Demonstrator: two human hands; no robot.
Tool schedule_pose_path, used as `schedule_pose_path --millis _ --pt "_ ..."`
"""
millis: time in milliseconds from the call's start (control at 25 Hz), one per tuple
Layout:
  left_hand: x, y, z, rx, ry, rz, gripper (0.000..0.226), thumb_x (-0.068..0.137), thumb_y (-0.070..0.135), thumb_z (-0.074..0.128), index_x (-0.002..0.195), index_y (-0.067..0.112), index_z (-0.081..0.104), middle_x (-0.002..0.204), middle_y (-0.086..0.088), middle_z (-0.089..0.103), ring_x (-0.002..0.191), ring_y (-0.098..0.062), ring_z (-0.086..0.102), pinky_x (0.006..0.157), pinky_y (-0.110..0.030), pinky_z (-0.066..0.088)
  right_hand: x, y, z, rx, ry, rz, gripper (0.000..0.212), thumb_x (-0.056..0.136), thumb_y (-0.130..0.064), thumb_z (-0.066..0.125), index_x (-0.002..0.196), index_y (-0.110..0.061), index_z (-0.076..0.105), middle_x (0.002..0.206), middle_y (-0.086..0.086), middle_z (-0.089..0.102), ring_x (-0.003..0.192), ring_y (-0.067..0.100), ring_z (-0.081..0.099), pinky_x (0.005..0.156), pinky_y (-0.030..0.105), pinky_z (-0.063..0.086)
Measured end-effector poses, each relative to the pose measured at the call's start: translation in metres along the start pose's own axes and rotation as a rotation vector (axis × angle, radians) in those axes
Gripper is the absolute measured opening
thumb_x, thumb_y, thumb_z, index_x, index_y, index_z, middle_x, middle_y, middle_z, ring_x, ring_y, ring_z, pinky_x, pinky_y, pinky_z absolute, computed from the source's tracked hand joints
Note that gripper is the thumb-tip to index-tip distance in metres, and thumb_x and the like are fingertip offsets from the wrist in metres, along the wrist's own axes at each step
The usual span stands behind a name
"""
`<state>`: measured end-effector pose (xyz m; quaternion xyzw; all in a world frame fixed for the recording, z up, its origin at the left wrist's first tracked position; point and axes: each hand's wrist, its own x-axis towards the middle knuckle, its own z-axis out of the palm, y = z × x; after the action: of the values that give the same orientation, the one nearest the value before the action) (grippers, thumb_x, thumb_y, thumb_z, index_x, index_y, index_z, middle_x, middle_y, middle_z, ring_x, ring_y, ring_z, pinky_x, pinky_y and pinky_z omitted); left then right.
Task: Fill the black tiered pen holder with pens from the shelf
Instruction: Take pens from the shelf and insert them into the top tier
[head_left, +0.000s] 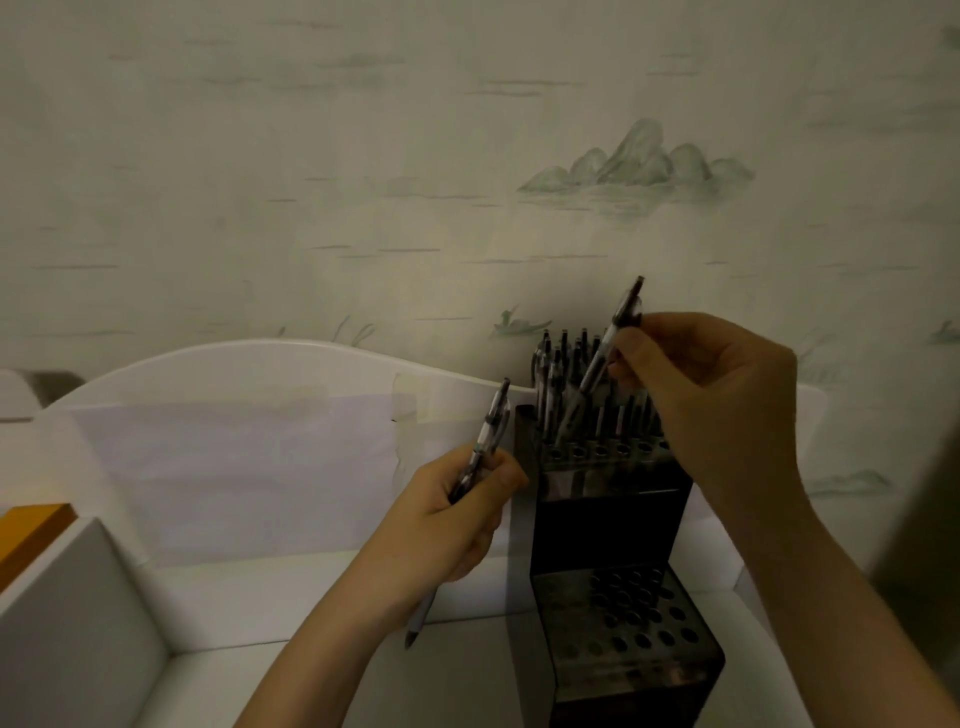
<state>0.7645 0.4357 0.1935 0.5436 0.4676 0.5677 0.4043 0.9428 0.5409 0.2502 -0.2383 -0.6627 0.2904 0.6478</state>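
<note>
So, both forearms reaching up from the bottom edge, wrists bent toward the black tiered pen holder (613, 525). Right hand (722, 405) raised over the top tier, knuckles outward, thumb and fingers (631, 345) pinching a clear-barrelled pen (605, 358) around its middle; clicker end sticking up past the fingers, tip angled down-left in among the pens already standing in the upper tier (582, 384). Left hand (457, 514) lower, just beside the holder's left wall, fingers curled round a second pen (480, 447), gripping it mid-barrel; top poking up and right above the thumb, tip hanging out below the palm. Can't tell whether that hand actually touches the holder. Holder itself standing upright on the white shelf (291, 587), close to the curved back panel (260, 364); lower front tier (628, 623) all open holes, top tier crowded. Orange-edged thing (31, 530) at far left, too dim to identify.
</note>
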Motion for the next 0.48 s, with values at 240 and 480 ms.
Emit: schedule_pose_path --millis 240,480 --pt "-0.002 -0.003 -0.005 -0.014 -0.011 -0.006 0.022 0.098 0.020 0.051 0.099 -0.001 0.055 0.047 0.000 0.038 0.035 -0.009 0.028 0.035 -0.017 0.025 -0.006 0.006 0.013 -0.269 -0.012 -0.144 0.008 0.087 -0.021 0.073 0.094 -0.019 0.074 0.078 -0.013 0.071 0.069 0.004 0.069 0.067 0.019 0.058" --pt "-0.005 -0.003 -0.007 -0.011 -0.027 0.002 0.016 0.099 0.019 0.052 0.097 0.004 0.057 0.048 0.002 0.038 0.035 -0.008 0.029 0.036 -0.016 0.025 -0.011 0.019 0.019 -0.382 -0.111 -0.049 0.008 0.083 -0.024 0.076 0.089 -0.019 0.075 0.072 -0.016 0.069 0.066 -0.001 0.067 0.064 0.012 0.054"
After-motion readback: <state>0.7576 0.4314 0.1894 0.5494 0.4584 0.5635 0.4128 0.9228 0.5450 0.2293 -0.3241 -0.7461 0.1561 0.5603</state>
